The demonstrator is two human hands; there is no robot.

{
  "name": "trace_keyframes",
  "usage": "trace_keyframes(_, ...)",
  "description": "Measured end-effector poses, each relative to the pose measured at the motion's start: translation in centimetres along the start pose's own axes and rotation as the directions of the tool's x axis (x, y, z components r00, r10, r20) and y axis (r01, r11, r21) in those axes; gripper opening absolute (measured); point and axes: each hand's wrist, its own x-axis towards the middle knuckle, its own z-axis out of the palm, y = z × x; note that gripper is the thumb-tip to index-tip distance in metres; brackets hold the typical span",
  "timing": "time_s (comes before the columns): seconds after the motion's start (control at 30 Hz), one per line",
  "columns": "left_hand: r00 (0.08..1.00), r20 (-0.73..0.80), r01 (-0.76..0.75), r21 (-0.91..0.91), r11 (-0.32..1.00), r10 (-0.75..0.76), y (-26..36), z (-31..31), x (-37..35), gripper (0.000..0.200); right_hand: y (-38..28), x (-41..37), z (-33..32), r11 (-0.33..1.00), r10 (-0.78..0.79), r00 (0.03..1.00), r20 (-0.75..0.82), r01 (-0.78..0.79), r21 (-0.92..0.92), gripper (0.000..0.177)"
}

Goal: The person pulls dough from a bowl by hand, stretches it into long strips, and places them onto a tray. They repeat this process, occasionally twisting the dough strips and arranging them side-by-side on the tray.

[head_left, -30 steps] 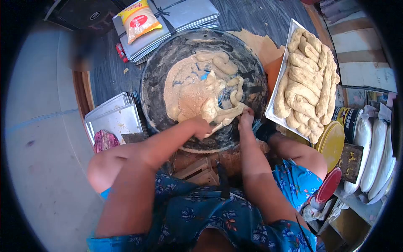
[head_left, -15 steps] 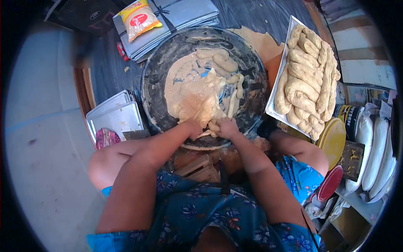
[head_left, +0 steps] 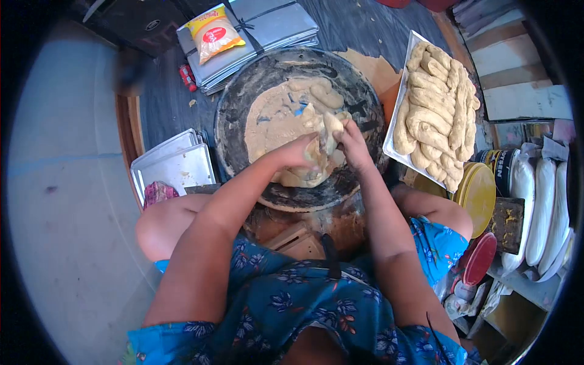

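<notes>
A wide, round dark basin (head_left: 228, 140) sits in front of my crossed legs, its inside dusted with flour. Pale, sticky dough (head_left: 300, 177) lies in it, some in a soft mass near my side and some stretched up between my hands. My left hand (head_left: 298, 152) is closed on the dough at its left edge. On the other side, my right hand (head_left: 353, 145) grips a raised strip of dough with bent fingers. Behind them, a thick dough roll (head_left: 326, 96) rests near the basin's far side. A layer of tan flour (head_left: 264, 118) covers the left part.
To the right, a white tray (head_left: 395, 100) carries a heap of twisted dough ropes (head_left: 435, 109). A flour bag (head_left: 214, 35) lies on stacked metal sheets (head_left: 277, 24) at the back. Metal trays (head_left: 176, 173) stand left; yellow lids (head_left: 477, 198) and white packages (head_left: 541, 207) are right.
Both hands have moved up and away from the basin's near rim toward its middle. The right hand has lifted a strip of dough. The whole view has shifted slightly.
</notes>
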Motion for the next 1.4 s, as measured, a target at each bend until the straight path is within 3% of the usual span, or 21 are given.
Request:
trace_keyframes(0.03, 0.999, -0.010, -0.039, -0.180, 0.983, 0.038, 2.2, 0.1, 1.4, 0.068, -2.8, -0.5, 1.5, 0.996, -0.024, 1.000, 0.020, 0.022, 0.090, 0.024)
trace_keyframes(0.1, 0.998, -0.050, 0.013, -0.349, 0.937, -0.032, 7.6, -0.1, 2.5, 0.058, -9.4, -1.7, 4.7, 0.962, -0.079, 0.995, 0.059, 0.061, 0.267, 0.027)
trace_keyframes(0.13, 0.996, -0.066, 0.033, -0.432, 0.901, -0.068, 9.4, -0.2, 2.5, 0.053, -10.8, -1.3, 5.3, 0.919, -0.182, 0.981, 0.065, 0.147, 0.365, 0.033)
trace_keyframes(0.23, 0.967, -0.050, 0.206, -0.425, 0.881, -0.250, 11.8, -0.4, 1.9, 0.039, -16.6, -2.2, 7.0, 0.855, -0.283, 0.959, -0.022, 0.263, 0.448, 0.045)
trace_keyframes(0.33, 0.972, -0.206, -0.009, -0.502, 0.865, -0.110, 12.1, -1.2, -0.2, 0.032, -18.6, -2.5, 6.6, 0.747, -0.385, 0.922, -0.039, 0.336, 0.574, 0.061)
trace_keyframes(0.4, 0.979, -0.131, 0.058, -0.564, 0.824, -0.158, 11.4, -3.2, -1.6, 0.031, -18.1, -1.9, 6.0, 0.702, -0.424, 0.899, -0.107, 0.401, 0.588, 0.070)
trace_keyframes(0.43, 0.979, -0.092, 0.093, -0.594, 0.799, -0.182, 10.8, -4.4, -2.4, 0.031, -17.8, -2.2, 5.8, 0.703, -0.406, 0.900, -0.160, 0.419, 0.574, 0.072)
trace_keyframes(0.53, 0.973, 0.227, 0.220, -0.884, 0.413, -0.033, 8.7, -8.1, -5.6, 0.035, -16.2, -2.2, 6.6, 0.817, -0.192, 0.877, -0.440, 0.391, 0.423, 0.073)
trace_keyframes(0.63, 0.916, 0.362, 0.401, -0.800, 0.447, -0.174, 6.2, -9.5, -6.5, 0.039, -9.2, 0.4, 5.2, 0.942, -0.121, 0.888, -0.443, 0.243, 0.230, 0.070)
trace_keyframes(0.7, 0.859, 0.268, 0.432, -0.835, 0.339, -0.435, 3.0, -7.3, -6.6, 0.041, 0.2, 4.8, 2.6, 0.995, -0.010, 0.909, -0.416, 0.051, 0.086, 0.065)
trace_keyframes(0.73, 0.801, 0.224, 0.436, -0.854, 0.284, -0.556, 0.4, -5.7, -6.6, 0.043, 1.5, 4.8, 3.7, 0.997, 0.069, 0.935, -0.347, -0.049, 0.066, 0.068)
trace_keyframes(0.8, 0.737, -0.201, 0.296, -0.763, 0.574, -0.646, -10.6, -1.2, -5.7, 0.052, 7.9, 6.4, 3.5, 0.947, 0.109, 0.947, -0.303, -0.192, -0.258, 0.076)
trace_keyframes(0.83, 0.679, -0.414, 0.532, -0.291, 0.795, -0.606, -13.0, 0.6, -6.0, 0.057, 10.1, 6.7, 3.8, 0.857, 0.145, 0.939, -0.311, -0.276, -0.435, 0.079)
trace_keyframes(0.87, 0.588, -0.606, 0.764, 0.200, 0.613, -0.536, -15.2, 2.4, -6.3, 0.063, 11.0, 6.3, 4.3, 0.802, 0.124, 0.947, -0.297, -0.272, -0.532, 0.079)
trace_keyframes(0.93, 0.609, -0.705, 0.738, 0.337, 0.585, -0.363, -8.8, 4.0, -5.4, 0.067, 11.8, 5.4, 5.2, 0.662, 0.089, 0.962, -0.257, -0.250, -0.706, 0.080)
trace_keyframes(0.97, 0.697, -0.645, 0.674, 0.439, 0.594, -0.313, -8.7, 4.7, -4.6, 0.067, 11.4, 5.1, 5.2, 0.729, 0.161, 0.969, -0.189, -0.246, -0.639, 0.079)
trace_keyframes(1.03, 0.844, -0.494, 0.509, 0.614, 0.603, -0.209, -8.9, 5.6, -3.2, 0.069, 12.7, 4.5, 4.6, 0.754, 0.066, 0.988, -0.139, -0.141, -0.642, 0.076)
trace_keyframes(1.13, 0.900, -0.379, 0.433, 0.719, 0.543, -0.216, -9.4, 4.5, -0.8, 0.071, 12.9, 4.2, 3.1, 0.753, -0.032, 0.990, -0.136, -0.066, -0.655, 0.071)
trace_keyframes(1.23, 0.905, -0.358, 0.425, 0.794, 0.435, -0.229, -11.4, -0.4, 0.7, 0.071, 11.8, 4.9, 0.9, 0.701, -0.093, 0.979, -0.182, -0.065, -0.711, 0.065)
trace_keyframes(1.3, 0.807, -0.536, 0.587, 0.691, 0.422, -0.246, -13.0, -3.0, 1.1, 0.069, 11.7, 6.1, 0.0, 0.657, -0.118, 0.967, -0.227, -0.095, -0.748, 0.059)
trace_keyframes(1.4, 0.661, -0.727, 0.722, 0.550, 0.419, -0.186, -16.1, -3.9, 0.7, 0.070, 12.1, 7.6, -0.3, 0.621, -0.197, 0.966, -0.167, -0.010, -0.784, 0.060)
